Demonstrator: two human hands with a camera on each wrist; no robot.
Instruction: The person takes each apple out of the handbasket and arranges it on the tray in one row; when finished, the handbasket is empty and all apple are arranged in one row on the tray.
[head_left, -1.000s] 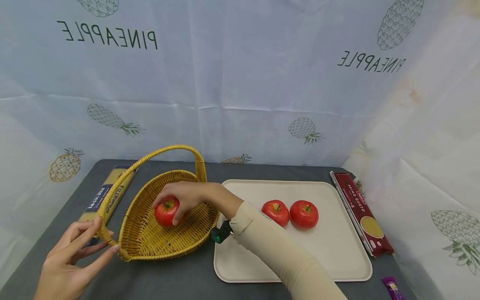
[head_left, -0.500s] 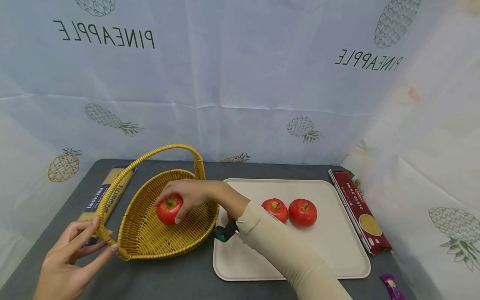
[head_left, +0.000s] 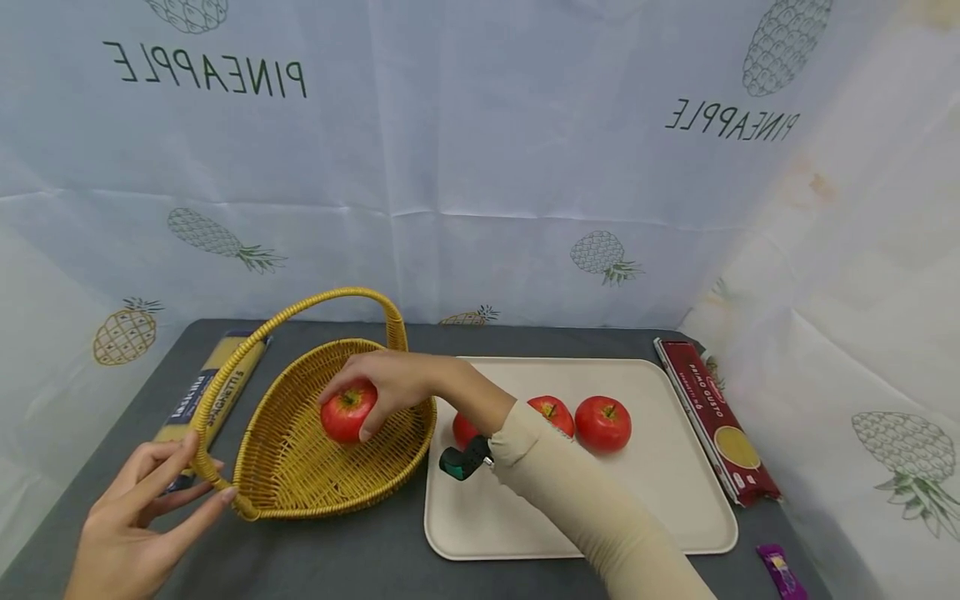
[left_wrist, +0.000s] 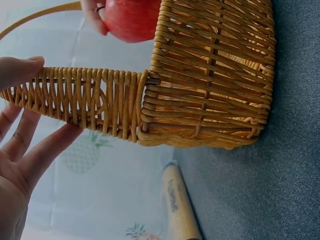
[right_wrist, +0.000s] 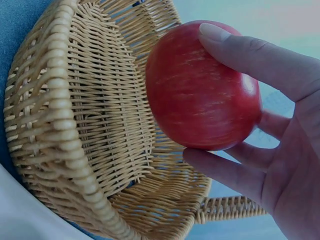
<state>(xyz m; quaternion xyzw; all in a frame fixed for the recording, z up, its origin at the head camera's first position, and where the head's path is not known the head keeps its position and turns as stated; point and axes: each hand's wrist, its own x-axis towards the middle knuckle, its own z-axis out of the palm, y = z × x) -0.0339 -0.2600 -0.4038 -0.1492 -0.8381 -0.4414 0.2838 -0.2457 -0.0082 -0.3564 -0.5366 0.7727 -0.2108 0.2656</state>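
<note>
My right hand [head_left: 390, 379] grips a red apple [head_left: 347, 417] over the yellow wicker basket [head_left: 300, 483]. In the right wrist view the thumb lies on one side of the apple [right_wrist: 200, 90] and the fingers on the other, with the woven basket floor [right_wrist: 107, 105] showing bare behind. My left hand [head_left: 127, 529] pinches the basket's handle [head_left: 206, 417] near its base, at the left. Thumb and fingers sit on opposite sides of the handle [left_wrist: 95, 100] in the left wrist view. The basket stands on the dark grey table.
Right of the basket, a cream tray [head_left: 660, 517] bears three red apples, one [head_left: 463, 429] partly behind the right forearm. A spaghetti pack [head_left: 243, 367] lies behind the handle. A red pasta pack [head_left: 712, 417] and a purple wrapper [head_left: 782, 571] lie at the right.
The right hand has moved slightly right and up with the apple. A third apple on the tray has come into sight beside the forearm. The left hand stays on the handle.
</note>
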